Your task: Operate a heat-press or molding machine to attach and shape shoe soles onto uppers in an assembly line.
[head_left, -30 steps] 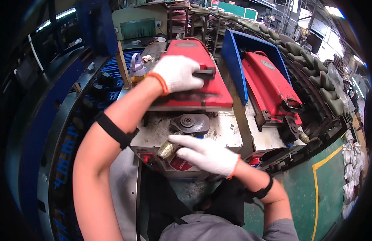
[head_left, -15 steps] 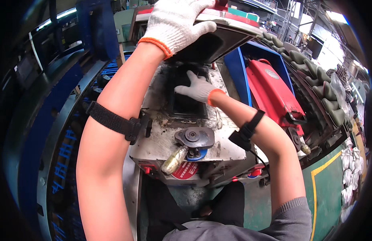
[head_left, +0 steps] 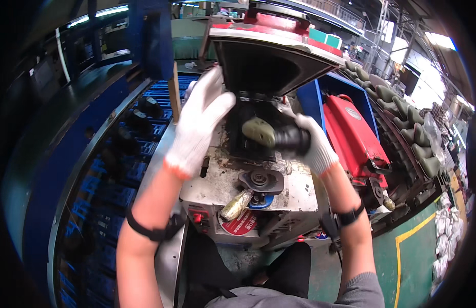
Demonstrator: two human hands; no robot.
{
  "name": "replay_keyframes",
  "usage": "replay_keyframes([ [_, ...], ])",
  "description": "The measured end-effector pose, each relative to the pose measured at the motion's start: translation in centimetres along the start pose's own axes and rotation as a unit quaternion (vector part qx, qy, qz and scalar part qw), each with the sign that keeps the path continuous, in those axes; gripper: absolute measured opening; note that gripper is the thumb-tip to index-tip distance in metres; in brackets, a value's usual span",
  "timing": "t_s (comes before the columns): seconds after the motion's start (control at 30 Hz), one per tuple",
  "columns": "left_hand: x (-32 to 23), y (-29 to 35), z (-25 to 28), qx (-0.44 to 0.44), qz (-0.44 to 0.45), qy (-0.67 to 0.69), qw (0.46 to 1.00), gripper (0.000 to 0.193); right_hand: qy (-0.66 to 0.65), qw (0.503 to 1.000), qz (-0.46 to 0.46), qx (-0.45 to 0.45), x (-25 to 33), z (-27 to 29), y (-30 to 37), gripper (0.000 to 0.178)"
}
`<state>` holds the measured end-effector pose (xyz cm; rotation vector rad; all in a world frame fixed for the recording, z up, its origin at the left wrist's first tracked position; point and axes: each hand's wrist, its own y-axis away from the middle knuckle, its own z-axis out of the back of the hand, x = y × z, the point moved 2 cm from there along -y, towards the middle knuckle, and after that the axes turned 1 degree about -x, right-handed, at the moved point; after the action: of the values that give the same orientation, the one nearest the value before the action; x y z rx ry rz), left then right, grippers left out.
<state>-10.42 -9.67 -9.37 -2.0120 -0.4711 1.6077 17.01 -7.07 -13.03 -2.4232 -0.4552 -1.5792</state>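
My right hand (head_left: 316,141), in a white knit glove, grips the black end of a shoe last (head_left: 292,139). An olive shoe upper (head_left: 258,132) seems to cover the last's other end, which points left; motion blurs it. The last is over the black bed (head_left: 248,151) of a small press. My left hand (head_left: 203,115), gloved too, is raised at the left of the bed with its thumb spread from the fingers and nothing in it. Above, the press's red-rimmed lid (head_left: 271,66) stands tilted up, its dark underside showing.
A lever with a taped handle (head_left: 237,204) juts from the press's front. Left is a rack (head_left: 158,100) with blue slats and dark shoe-like things on it. Right stand a second, red-lidded press (head_left: 353,131) in a blue surround and a row of olive shoe parts (head_left: 415,133).
My left hand has come off the lid and down to the left. The lid stands higher in view. My right hand, empty before over the bed, now holds the shoe last.
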Motion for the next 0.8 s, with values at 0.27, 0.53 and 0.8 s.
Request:
replay_keyframes([
  [0.27, 0.5, 17.2, -0.2, -0.104, 0.193, 0.451, 0.865, 0.071, 0.088, 0.983, 0.108, 0.122, -6.9, -14.4, 7.9, 0.095],
  [0.53, 0.3, 24.5, 14.6, -0.399, 0.246, 0.245, 0.849, 0.049, 0.69, 0.649, 0.297, 0.122, -9.3, -14.1, 4.1, 0.06],
  [0.8, 6.0, 22.4, 34.0, -0.552, 0.216, -0.133, 0.795, 0.022, 0.72, 0.63, 0.292, 0.007, -9.7, -9.8, 2.3, 0.038],
])
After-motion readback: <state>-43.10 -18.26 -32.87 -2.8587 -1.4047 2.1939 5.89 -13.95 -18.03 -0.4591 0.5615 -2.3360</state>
